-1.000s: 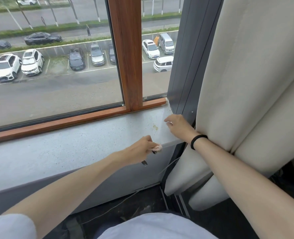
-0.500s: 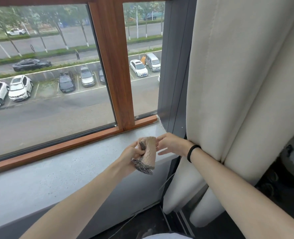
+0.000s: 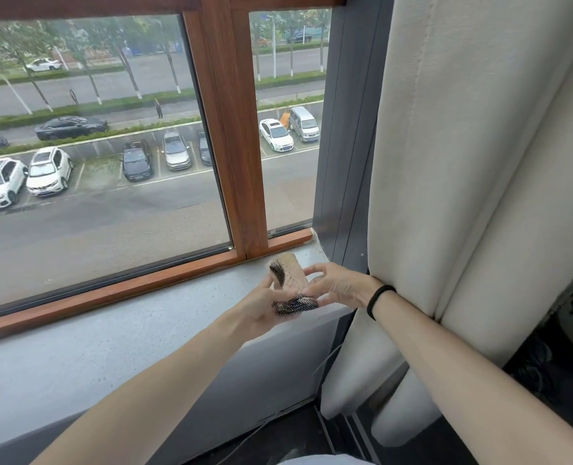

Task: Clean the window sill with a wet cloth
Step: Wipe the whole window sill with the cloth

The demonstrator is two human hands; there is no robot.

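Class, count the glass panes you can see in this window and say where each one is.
2. A wide pane lies left of the wooden mullion; a narrow pane lies right of it. More may lie out of view.

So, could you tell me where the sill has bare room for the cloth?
Bare sill runs leftward from the left hand, between the wooden frame and front edge. Crowded at the right end: right hand, cloth, curtain.

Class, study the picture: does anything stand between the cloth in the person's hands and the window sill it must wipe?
Nothing visible does. The left hand and right hand hold the cloth over the right end of the sill, and no object shows on it there. The curtain hangs beside that end, not across it.
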